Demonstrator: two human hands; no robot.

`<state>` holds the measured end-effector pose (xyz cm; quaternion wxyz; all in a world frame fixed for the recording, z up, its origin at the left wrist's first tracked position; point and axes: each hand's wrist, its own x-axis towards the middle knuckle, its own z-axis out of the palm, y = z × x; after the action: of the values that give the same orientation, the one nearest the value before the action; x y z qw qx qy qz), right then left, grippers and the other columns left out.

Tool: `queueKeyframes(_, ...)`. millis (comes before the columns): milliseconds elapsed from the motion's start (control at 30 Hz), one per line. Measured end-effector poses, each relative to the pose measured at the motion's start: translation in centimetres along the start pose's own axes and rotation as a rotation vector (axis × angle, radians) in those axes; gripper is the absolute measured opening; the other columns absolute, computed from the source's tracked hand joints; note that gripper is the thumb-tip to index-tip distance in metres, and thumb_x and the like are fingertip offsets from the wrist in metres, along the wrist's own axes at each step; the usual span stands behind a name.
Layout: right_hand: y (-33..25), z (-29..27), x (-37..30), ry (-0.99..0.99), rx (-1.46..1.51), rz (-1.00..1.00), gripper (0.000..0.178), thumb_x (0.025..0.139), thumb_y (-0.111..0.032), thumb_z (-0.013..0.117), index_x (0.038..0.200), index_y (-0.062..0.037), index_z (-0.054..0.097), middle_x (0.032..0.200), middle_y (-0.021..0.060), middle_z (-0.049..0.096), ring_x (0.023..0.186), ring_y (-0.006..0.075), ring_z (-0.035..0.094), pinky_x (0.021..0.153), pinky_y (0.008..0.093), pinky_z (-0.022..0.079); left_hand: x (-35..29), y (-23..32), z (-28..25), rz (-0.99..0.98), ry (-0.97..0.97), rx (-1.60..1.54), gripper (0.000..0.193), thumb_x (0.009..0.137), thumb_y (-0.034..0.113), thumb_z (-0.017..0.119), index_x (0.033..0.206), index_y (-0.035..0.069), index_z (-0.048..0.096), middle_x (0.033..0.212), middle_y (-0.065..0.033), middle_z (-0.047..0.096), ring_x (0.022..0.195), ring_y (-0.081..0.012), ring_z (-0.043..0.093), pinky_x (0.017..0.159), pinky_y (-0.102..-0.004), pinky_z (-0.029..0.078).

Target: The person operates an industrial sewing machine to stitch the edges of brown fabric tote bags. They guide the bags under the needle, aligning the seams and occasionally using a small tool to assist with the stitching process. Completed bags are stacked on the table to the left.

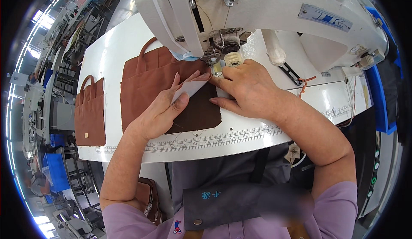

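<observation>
A reddish-brown bag panel [148, 87] with a loop handle lies under the sewing machine's needle area [216, 61]. My left hand [165, 106] grips a folded-up edge of it between thumb and fingers, showing a pale underside [189, 89]. Below that fold a dark brown face [195, 117] is exposed. My right hand [249, 89] is at the panel's right edge, close beside the presser foot. Its bent fingers hold the edge there, and the thumb rests lower on the dark face. The exact grip of its fingertips is partly hidden.
The white sewing machine [274, 7] spans the top of the white table [257, 127], which has a printed ruler near its front edge. Another brown bag piece [90, 114] with a handle lies at the left. A black slotted guide [291, 74] and orange string [304, 87] are at the right.
</observation>
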<state>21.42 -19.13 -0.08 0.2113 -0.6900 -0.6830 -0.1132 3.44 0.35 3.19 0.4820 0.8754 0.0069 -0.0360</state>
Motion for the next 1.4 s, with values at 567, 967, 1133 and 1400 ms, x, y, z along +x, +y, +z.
queueKeyframes(567, 0.1, 0.0, -0.4, 0.020, 0.002, -0.003, 0.030, 0.085, -0.038, 0.079, 0.091, -0.0096, 0.072, 0.078, 0.0071, 0.067, 0.078, 0.0276, 0.071, 0.071, 0.0435, 0.051, 0.3, 2.0, 1.0, 0.043, -0.105, 0.722, 0.053, 0.107, 0.013, 0.044, 0.159, 0.003, 0.043, 0.166, -0.0155, 0.040, 0.158, -0.0330, 0.030, 0.130, -0.0585, 0.017)
queueKeyframes(967, 0.1, -0.2, -0.4, 0.003, 0.010, 0.004, 0.031, 0.084, -0.036, 0.080, 0.098, -0.0098, 0.071, 0.081, 0.0064, 0.065, 0.078, 0.0271, 0.070, 0.071, 0.0433, 0.051, 0.4, 1.9, 0.9, 0.062, -0.096, 0.748, 0.060, 0.101, 0.019, 0.059, 0.157, 0.002, 0.045, 0.165, -0.0158, 0.040, 0.156, -0.0343, 0.033, 0.128, -0.0629, 0.019)
queueKeyframes(1133, 0.2, -0.8, -0.2, -0.001, 0.034, 0.021, 0.029, 0.084, -0.033, 0.079, 0.099, -0.0087, 0.071, 0.087, 0.0078, 0.066, 0.083, 0.0284, 0.069, 0.072, 0.0439, 0.050, -0.2, 0.1, 2.0, 0.129, -0.050, 0.871, 0.091, 0.091, 0.053, 0.066, 0.162, 0.005, 0.036, 0.170, -0.0134, 0.033, 0.158, -0.0326, 0.028, 0.128, -0.0650, 0.010)
queueKeyframes(1400, 0.5, -0.5, -0.2, 0.048, 0.081, 0.042, 0.031, 0.085, -0.027, 0.077, 0.109, -0.0078, 0.073, 0.094, 0.0075, 0.067, 0.083, 0.0279, 0.067, 0.075, 0.0426, 0.050, -0.3, -0.9, 2.0, 0.174, -0.010, 0.780, 0.103, 0.091, 0.078, 0.050, 0.162, 0.005, 0.037, 0.169, -0.0141, 0.034, 0.158, -0.0337, 0.028, 0.128, -0.0648, 0.007)
